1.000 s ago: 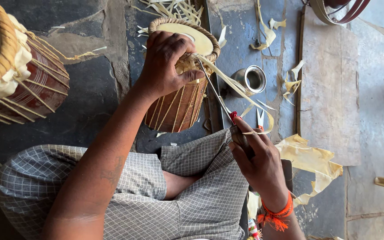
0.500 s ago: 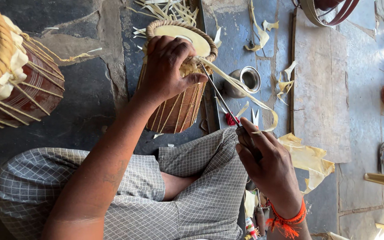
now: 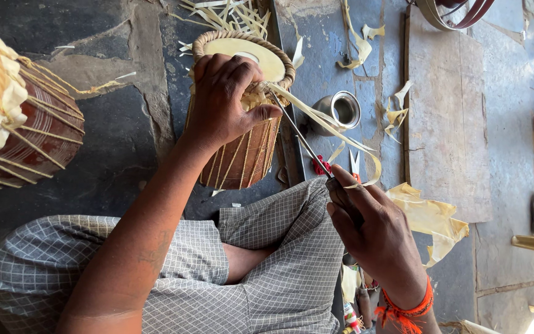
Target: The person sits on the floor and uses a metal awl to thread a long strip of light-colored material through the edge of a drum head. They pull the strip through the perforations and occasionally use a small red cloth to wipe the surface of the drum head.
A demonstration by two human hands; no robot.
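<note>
A dark stone floor (image 3: 112,154) fills most of the view, with a pale wooden board (image 3: 446,124) lying on it to the right. At the left edge stands a red-brown drum (image 3: 26,124), already laced all round with pale straps. The person sits cross-legged in checked cloth, and a smaller drum (image 3: 242,148) stands between the knees, its skin head and plaited rim facing up. The left hand (image 3: 224,102) is clamped over that rim, thumb pressed against the braid. The right hand (image 3: 372,229) is closed on the handle of a thin metal tool (image 3: 298,133), whose tip reaches the rim just beside the thumb, where a pale strap (image 3: 329,124) runs out toward the right hand. Lacing already runs down the drum's side, so the work looks well along; the loose strap suggests tightening or threading remains. A small steel cup (image 3: 344,108) and strap offcuts (image 3: 397,111) lie nearby.
</note>
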